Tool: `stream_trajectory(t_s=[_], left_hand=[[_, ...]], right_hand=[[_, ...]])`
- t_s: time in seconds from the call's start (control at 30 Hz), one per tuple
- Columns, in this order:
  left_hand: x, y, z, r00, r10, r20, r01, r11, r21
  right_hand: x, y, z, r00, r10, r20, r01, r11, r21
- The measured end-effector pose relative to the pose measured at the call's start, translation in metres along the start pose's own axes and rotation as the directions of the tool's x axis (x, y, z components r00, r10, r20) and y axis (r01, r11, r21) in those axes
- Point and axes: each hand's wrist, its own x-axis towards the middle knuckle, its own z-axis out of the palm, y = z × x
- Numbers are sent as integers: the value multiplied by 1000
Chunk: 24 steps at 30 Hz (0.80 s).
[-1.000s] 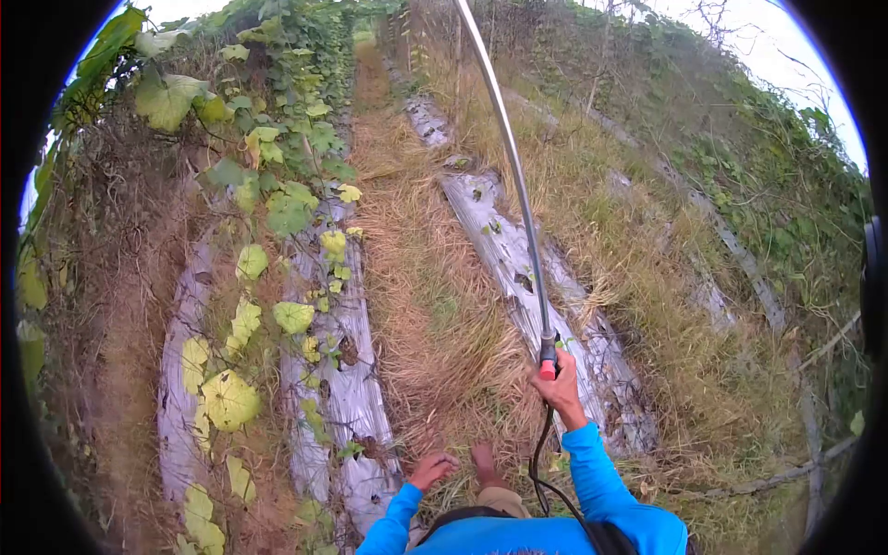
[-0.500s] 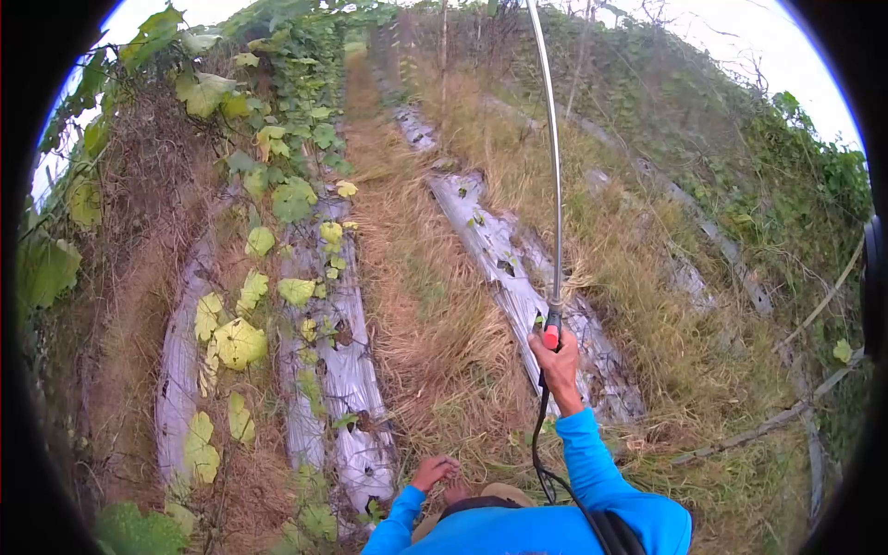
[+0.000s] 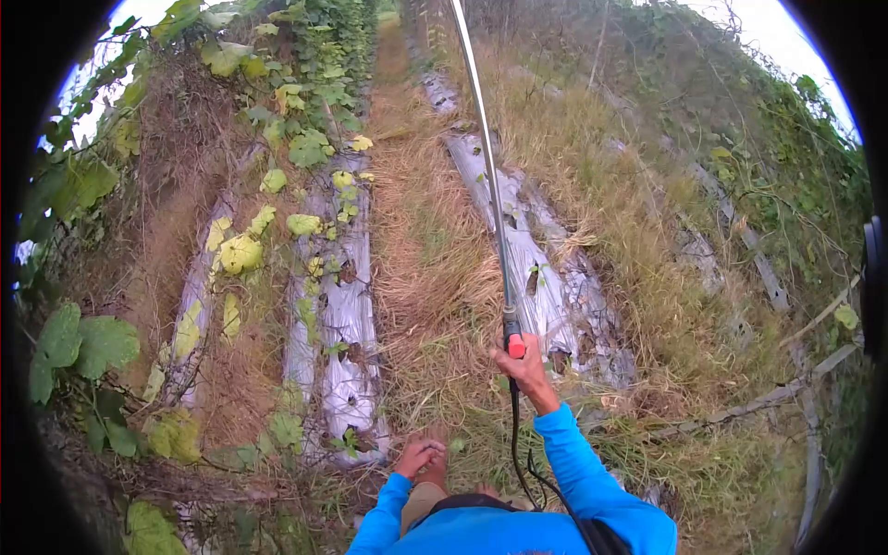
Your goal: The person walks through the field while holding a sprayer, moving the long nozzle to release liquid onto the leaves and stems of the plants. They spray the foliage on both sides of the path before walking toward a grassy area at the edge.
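My right hand (image 3: 527,369) is wrapped round the black handle of a spray wand (image 3: 493,192), just below its red part (image 3: 516,346). The long metal tube rises and leans slightly left, its tip beyond the top of the view. From the handle's lower end a black hose (image 3: 515,435) drops towards my body. My left hand (image 3: 421,456) hangs low beside my leg, with its fingers curled in and nothing visible in them. Near it is a bed covered with silvery plastic mulch (image 3: 349,381), with small plants growing from holes.
Dry grass (image 3: 430,268) covers the path between the beds. To the right lies another torn mulch strip (image 3: 536,268). Leafy vines (image 3: 319,55) climb at the left, with large leaves (image 3: 83,344) near me. A pole (image 3: 786,393) lies slanted at the right.
The wand and my right hand have moved left and the tube now leans left. My view has shifted forward along the path, with large leaves now nearer at left. My left hand stays low.
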Motion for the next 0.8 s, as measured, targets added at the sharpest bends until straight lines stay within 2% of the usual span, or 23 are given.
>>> stream_trajectory(t_s=[0.07, 0.13, 0.17, 0.2, 0.23, 0.27, 0.33, 0.4, 0.47, 0.53, 0.6, 0.67, 0.73, 0.8], left_hand=[[-23, -7, 22, 998, 57, -5, -57, 998, 29], [-45, -21, 35, 996, 78, 43, -78, 997, -7], [-52, -27, 38, 999, 41, 19, -42, 999, 31], [-60, -30, 41, 998, 62, -28, -62, 998, 15], [-68, -33, 43, 998, 52, -34, -52, 998, 18], [-76, -36, 44, 999, 39, -32, -38, 999, 25], [-87, -45, 43, 993, 111, -34, -111, 994, -15], [-102, -46, 46, 984, 177, -12, -177, 983, -52], [-125, -29, 52, 995, 78, -61, -77, 997, 22], [-135, -47, 51, 994, 81, -69, -78, 996, 46], [-153, -64, 52, 993, 84, -77, -78, 994, 72], [-173, -77, 56, 992, 108, -59, -103, 992, 79], [-196, -99, 58, 993, 115, -34, -111, 990, 90], [-224, -128, 65, 987, 161, 19, -162, 985, 56]], right_hand=[[-12, -15, 2, 997, 53, 60, -60, 991, 120], [-23, -22, 3, 986, 22, 166, -49, 986, 160], [-30, -38, 3, 952, 30, 306, -144, 922, 358], [-38, -51, 5, 898, 19, 440, -270, 813, 516], [-45, -59, 9, 838, -40, 545, -309, 787, 534], [-53, -58, 12, 818, -56, 572, -317, 786, 531], [-69, -60, 20, 631, -212, 746, -500, 624, 600], [-90, -67, 27, 611, -216, 761, -502, 637, 585], [-111, -73, 36, 654, -212, 726, -480, 625, 615], [-130, -78, 44, 644, -201, 738, -503, 616, 607], [-151, -85, 57, 547, -315, 776, -572, 536, 621], [-177, -102, 74, 519, -345, 782, -592, 515, 619], [-203, -115, 93, 410, -477, 777, -675, 414, 611], [-235, -126, 106, 380, -500, 778, -705, 388, 594]])
